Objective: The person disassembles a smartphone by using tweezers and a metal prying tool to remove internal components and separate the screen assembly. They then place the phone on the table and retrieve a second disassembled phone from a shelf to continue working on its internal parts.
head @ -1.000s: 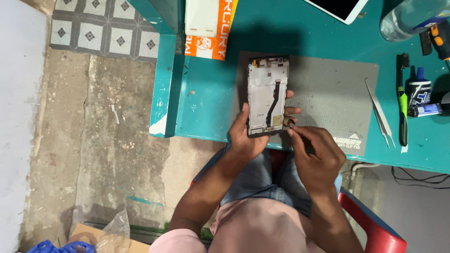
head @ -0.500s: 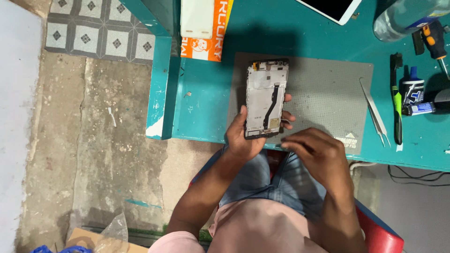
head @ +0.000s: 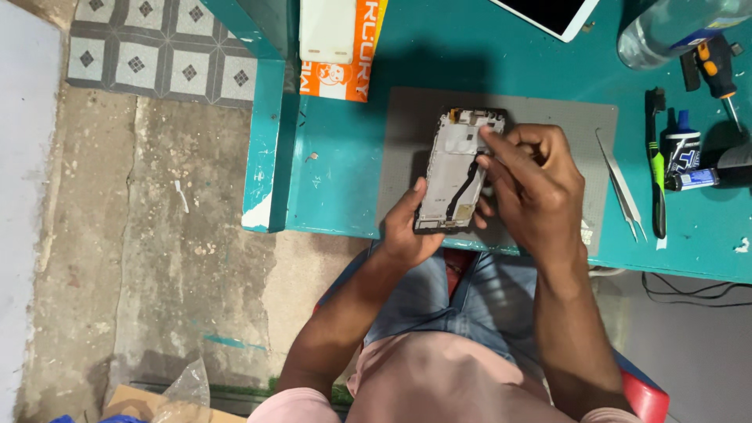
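The left hand (head: 407, 227) grips the opened phone (head: 458, 172) over the grey mat (head: 548, 117); the right hand (head: 533, 184) has its fingers curled, pressing its upper part. Tweezers (head: 620, 186), a brush (head: 655, 168) and a screwdriver (head: 717, 74) lie to the right.

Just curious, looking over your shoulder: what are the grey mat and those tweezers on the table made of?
The grey mat looks like soft rubber or silicone: matte, flat, no shine. The tweezers look like bare metal: thin, silvery, with a pale gleam along the two prongs. Neither can be confirmed from sight alone.
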